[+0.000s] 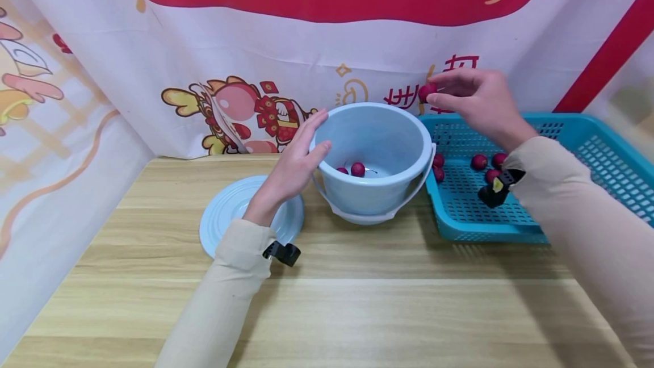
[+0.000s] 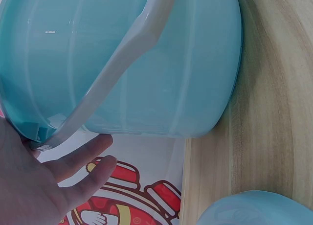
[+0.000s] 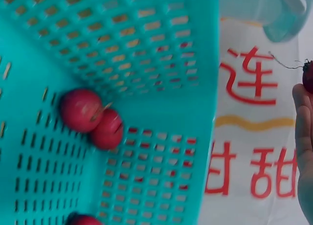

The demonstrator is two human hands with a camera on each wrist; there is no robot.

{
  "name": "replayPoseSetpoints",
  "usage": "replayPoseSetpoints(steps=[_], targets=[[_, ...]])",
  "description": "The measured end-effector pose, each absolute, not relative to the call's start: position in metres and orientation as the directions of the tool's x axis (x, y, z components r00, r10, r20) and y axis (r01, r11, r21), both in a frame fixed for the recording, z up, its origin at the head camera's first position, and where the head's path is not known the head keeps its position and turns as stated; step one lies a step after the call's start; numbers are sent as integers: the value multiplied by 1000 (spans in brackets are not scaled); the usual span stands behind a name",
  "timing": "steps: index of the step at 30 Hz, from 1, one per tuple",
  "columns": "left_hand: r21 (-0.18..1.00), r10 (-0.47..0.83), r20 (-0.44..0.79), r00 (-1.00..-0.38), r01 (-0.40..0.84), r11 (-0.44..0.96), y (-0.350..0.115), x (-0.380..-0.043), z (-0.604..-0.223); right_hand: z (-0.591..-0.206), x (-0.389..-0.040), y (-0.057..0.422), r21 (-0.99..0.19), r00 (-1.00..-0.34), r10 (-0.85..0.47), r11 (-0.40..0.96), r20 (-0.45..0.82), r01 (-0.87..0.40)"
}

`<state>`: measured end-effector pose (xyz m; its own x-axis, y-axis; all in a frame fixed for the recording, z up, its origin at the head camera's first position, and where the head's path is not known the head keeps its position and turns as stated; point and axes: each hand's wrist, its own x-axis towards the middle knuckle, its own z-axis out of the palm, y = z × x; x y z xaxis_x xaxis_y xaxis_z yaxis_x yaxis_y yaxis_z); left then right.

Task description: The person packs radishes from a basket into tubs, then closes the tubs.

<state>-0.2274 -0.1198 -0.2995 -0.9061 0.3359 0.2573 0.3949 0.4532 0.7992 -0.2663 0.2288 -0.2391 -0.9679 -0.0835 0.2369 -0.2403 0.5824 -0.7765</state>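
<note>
A light blue bucket (image 1: 368,197) with a wire-thin-rooted radish (image 1: 357,170) and part of another inside stands mid-table. My left hand (image 1: 288,172) rests at its left rim, thumb and index finger against the edge. In the left wrist view, other fingers (image 2: 85,178) stretch loosely along the outside, below the pale handle (image 2: 105,78). Up at the bucket's right, above the basket's back left corner, my right hand (image 1: 480,98) pinches a red radish (image 1: 427,92) between thumb and fingers. Its thin root shows in the right wrist view.
A turquoise mesh basket (image 1: 490,233) holding several radishes (image 1: 479,162) stands close to the bucket's right. The round blue lid (image 1: 217,223) lies on the wooden table (image 1: 357,300) at left, partly under my left forearm. A printed cloth (image 1: 286,44) hangs behind.
</note>
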Motion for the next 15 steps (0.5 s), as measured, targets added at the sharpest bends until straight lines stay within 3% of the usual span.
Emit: replayPoseSetpoints(steps=[7, 15], targets=[[800, 333, 258, -907, 394, 453, -121, -227, -301, -235, -263, 200, -748, -925, -156, 549, 347, -374], [795, 333, 259, -906, 396, 460, -120, -228, -300, -236, -263, 168, -690, -907, -262, 589, 329, -421]])
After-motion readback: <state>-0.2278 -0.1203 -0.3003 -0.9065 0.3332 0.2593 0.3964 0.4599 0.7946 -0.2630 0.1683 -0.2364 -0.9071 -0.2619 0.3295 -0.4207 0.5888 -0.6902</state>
